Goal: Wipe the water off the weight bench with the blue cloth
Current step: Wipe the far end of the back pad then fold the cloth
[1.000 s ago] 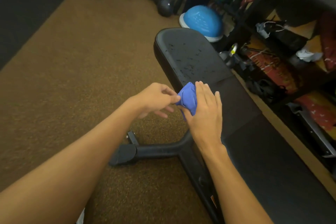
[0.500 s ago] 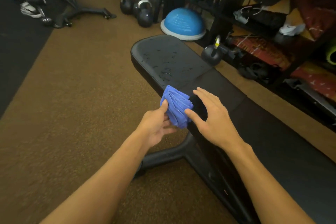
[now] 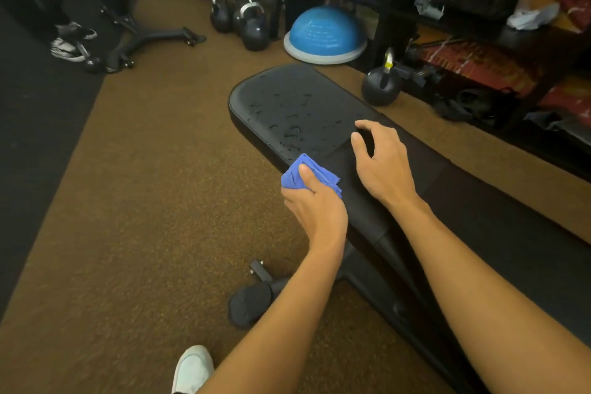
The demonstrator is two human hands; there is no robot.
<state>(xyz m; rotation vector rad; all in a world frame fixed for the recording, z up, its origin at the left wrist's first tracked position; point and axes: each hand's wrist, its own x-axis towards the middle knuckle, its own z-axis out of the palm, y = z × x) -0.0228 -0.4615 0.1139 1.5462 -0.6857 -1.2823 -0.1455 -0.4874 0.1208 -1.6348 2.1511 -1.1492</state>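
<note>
2 hands over the near part of the weight bench (image 3: 319, 86): left hand (image 3: 315, 205) curled round the bunched blue cloth (image 3: 295, 174), thumb pinning it from above; right hand (image 3: 380, 163) empty, fingers loosely bent, hovering above the pad seam. Cloth at the bench's left edge, just short of the water drops (image 3: 291, 125) beaded on the far pad. Probably soft, light and limp, so best gripped as a wad in the palm and pressed flat, not dangled by a corner. Likely slick vinyl underneath, hence easy gliding. Long axis of the bench from lower right to upper left, rounded far end pointing toward the blue dome (image 3: 324, 30). No clear axis to the wad itself.
</note>
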